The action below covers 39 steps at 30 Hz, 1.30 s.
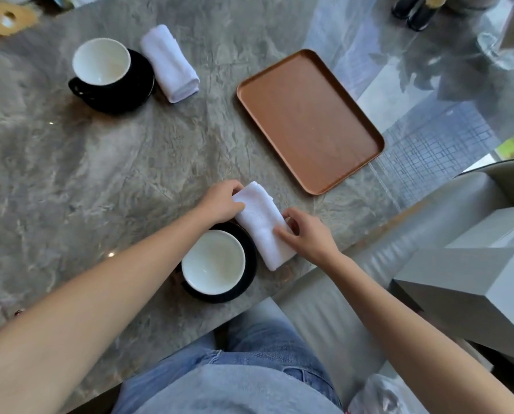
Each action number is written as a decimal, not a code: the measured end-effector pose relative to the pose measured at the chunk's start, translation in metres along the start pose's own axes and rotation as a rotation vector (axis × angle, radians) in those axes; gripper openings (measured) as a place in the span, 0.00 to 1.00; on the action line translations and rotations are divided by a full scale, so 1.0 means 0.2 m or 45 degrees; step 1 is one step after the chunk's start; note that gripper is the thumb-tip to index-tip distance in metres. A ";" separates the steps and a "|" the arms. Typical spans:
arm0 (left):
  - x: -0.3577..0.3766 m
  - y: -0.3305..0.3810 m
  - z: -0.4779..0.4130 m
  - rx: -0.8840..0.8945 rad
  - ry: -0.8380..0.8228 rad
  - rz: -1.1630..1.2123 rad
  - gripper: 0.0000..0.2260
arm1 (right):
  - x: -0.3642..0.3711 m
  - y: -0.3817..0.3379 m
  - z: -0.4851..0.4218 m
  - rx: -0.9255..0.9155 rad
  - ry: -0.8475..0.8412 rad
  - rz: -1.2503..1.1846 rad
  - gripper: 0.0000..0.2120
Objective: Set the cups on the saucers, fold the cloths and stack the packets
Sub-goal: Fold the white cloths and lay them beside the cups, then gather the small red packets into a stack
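A folded white cloth (260,222) lies near the table's front edge, right of a black cup (213,261) with a white inside that sits on a black saucer (248,249). My left hand (221,201) grips the cloth's far end. My right hand (308,234) pinches its right side near the middle. At the far left a second black cup (100,62) stands on its black saucer (142,76), and a second folded white cloth (170,64) lies just to its right. No packets are in view.
A brown rectangular tray (309,118) lies on the grey marble table (100,162) to the right of centre. Dark bottles (414,10) and a clear glass (494,49) stand at the far right. A grey box (473,294) sits off the table at right.
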State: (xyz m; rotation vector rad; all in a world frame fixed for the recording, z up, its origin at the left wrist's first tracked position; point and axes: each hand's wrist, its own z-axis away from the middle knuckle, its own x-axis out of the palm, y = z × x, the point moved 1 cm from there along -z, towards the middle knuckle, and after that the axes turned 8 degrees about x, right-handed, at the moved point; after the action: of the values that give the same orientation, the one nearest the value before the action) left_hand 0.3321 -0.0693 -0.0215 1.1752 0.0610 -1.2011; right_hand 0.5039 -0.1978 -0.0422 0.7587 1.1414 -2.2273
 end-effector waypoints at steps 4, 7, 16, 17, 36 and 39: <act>-0.03 -0.06 0.01 -0.008 0.037 0.120 0.12 | 0.00 -0.01 0.00 -0.004 0.012 0.048 0.07; -0.05 -0.09 0.04 -0.013 0.090 0.152 0.12 | -0.01 -0.02 0.01 -0.048 0.067 0.044 0.11; -0.14 -0.26 0.28 -0.033 0.367 -0.038 0.27 | -0.04 -0.29 -0.09 -0.353 0.178 0.372 0.29; -0.15 -0.29 0.32 -0.060 0.379 -0.123 0.29 | -0.03 -0.32 -0.10 -0.380 0.169 0.412 0.30; -0.22 -0.81 1.25 -0.626 0.815 -0.494 0.37 | 0.59 -1.18 0.02 -1.114 -0.103 0.855 0.36; -0.20 -0.92 1.39 -0.710 0.823 -0.438 0.37 | 0.75 -1.26 0.10 -1.188 -0.176 0.909 0.36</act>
State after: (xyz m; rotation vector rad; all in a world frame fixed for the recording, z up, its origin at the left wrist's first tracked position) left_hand 0.0359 -0.2229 0.0057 1.0228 1.0532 -0.9527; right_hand 0.2259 -0.1141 0.0042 0.4700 1.3671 -0.9752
